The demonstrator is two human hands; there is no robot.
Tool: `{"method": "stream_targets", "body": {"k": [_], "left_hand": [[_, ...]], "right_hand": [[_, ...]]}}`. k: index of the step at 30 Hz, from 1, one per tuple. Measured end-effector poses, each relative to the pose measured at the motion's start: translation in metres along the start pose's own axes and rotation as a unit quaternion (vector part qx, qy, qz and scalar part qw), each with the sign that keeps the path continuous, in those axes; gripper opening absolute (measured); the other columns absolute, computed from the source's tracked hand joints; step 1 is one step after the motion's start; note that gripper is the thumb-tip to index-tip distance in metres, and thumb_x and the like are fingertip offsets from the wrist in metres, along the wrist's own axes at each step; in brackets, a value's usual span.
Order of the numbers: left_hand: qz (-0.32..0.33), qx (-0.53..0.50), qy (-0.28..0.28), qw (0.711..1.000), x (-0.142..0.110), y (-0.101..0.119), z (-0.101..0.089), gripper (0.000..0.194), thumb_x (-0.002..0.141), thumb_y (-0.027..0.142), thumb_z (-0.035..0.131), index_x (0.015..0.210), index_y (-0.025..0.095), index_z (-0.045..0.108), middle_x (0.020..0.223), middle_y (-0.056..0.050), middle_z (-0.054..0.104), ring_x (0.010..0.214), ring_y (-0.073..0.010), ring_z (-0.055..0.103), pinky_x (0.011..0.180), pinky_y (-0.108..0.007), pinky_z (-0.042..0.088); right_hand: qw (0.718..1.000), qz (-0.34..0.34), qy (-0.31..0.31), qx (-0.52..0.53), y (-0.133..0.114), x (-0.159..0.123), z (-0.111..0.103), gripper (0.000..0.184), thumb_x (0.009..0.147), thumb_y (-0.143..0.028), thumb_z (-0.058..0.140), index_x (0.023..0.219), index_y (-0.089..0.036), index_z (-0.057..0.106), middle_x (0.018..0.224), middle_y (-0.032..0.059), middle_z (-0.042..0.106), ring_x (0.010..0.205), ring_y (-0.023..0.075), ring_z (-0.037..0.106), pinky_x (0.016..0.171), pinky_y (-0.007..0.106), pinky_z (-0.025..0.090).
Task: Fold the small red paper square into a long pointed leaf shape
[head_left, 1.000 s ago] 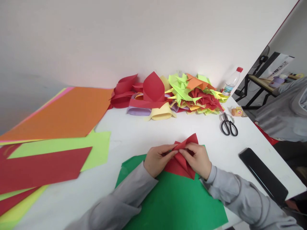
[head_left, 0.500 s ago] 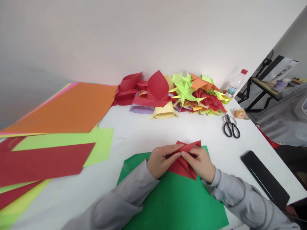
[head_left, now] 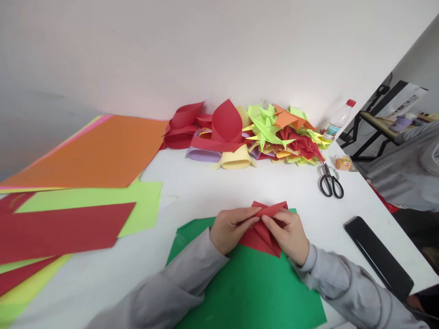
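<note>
A partly folded piece of red paper lies on a green sheet at the near middle of the white table. My left hand pinches its left side, fingers closed on a fold. From the right, my right hand grips the same red paper, with fingertips meeting the left ones at the top flap. Both arms wear grey sleeves.
A heap of folded paper shapes sits by the wall. Large orange, lime and red sheets cover the left. Black scissors, a plastic bottle, a small wrapped snack and a black phone lie right. A person in grey sits beyond the table's right edge.
The upright flap of the red paper has been pressed down flatter between my fingers. Both hands stay in the same spot; the view shifted slightly.
</note>
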State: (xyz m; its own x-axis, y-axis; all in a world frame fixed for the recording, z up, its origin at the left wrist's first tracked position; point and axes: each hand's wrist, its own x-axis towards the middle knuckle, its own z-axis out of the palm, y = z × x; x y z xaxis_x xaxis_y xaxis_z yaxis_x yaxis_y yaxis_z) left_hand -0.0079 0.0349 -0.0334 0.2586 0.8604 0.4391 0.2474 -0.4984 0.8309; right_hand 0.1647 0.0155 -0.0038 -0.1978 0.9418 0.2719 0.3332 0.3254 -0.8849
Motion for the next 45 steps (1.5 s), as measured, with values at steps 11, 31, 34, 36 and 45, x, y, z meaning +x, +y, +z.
{"method": "stream_targets", "body": {"k": [11,31,34,36,45], "left_hand": [[0.048,0.051,0.018,0.997,-0.0025,-0.002,-0.0003,0.019,0.083,0.026,0.06,0.096,0.023,0.073,0.093,-0.002,0.075,0.079,-0.0167,0.072,0.076,-0.025,0.06],[0.202,0.15,0.068,0.965,0.0023,0.0039,-0.0002,0.022,0.083,0.017,0.061,0.104,0.019,0.068,0.095,-0.007,0.074,0.076,-0.0181,0.065,0.068,-0.031,0.057],[0.2,0.103,0.059,0.973,0.0043,0.0025,0.0018,0.022,0.084,0.013,0.06,0.104,0.019,0.068,0.088,-0.007,0.074,0.073,-0.0165,0.065,0.067,-0.029,0.057],[0.198,0.094,0.06,0.974,0.0041,0.0014,0.0029,0.023,0.083,0.013,0.061,0.103,0.02,0.068,0.086,-0.006,0.075,0.072,-0.0161,0.065,0.066,-0.029,0.057],[0.18,0.09,0.072,0.977,0.0029,0.001,0.0031,0.017,0.084,0.018,0.061,0.097,0.022,0.071,0.082,-0.004,0.075,0.07,-0.0155,0.066,0.064,-0.028,0.057]], "right_hand": [[0.998,0.05,0.032,0.016,0.0023,-0.005,0.0012,0.024,0.087,-0.035,0.056,0.084,-0.02,0.073,0.081,0.0039,0.074,0.07,0.0168,0.066,0.069,0.029,0.054],[0.999,-0.014,0.024,-0.024,-0.0036,-0.0026,0.0006,0.015,0.083,-0.024,0.059,0.08,-0.02,0.074,0.077,0.0044,0.072,0.07,0.0164,0.064,0.067,0.029,0.051],[0.999,-0.021,0.025,-0.016,-0.0035,-0.0025,0.001,0.014,0.083,-0.022,0.059,0.083,-0.021,0.073,0.079,0.0034,0.072,0.072,0.0159,0.065,0.07,0.029,0.052],[0.999,-0.024,0.028,-0.019,-0.0027,-0.0026,0.0014,0.013,0.082,-0.022,0.06,0.083,-0.021,0.073,0.079,0.0033,0.072,0.072,0.016,0.065,0.071,0.029,0.052],[0.999,-0.014,0.033,-0.022,-0.0005,-0.0027,0.0025,0.014,0.083,-0.024,0.06,0.085,-0.022,0.073,0.081,0.0041,0.073,0.073,0.017,0.066,0.072,0.03,0.052]]}}
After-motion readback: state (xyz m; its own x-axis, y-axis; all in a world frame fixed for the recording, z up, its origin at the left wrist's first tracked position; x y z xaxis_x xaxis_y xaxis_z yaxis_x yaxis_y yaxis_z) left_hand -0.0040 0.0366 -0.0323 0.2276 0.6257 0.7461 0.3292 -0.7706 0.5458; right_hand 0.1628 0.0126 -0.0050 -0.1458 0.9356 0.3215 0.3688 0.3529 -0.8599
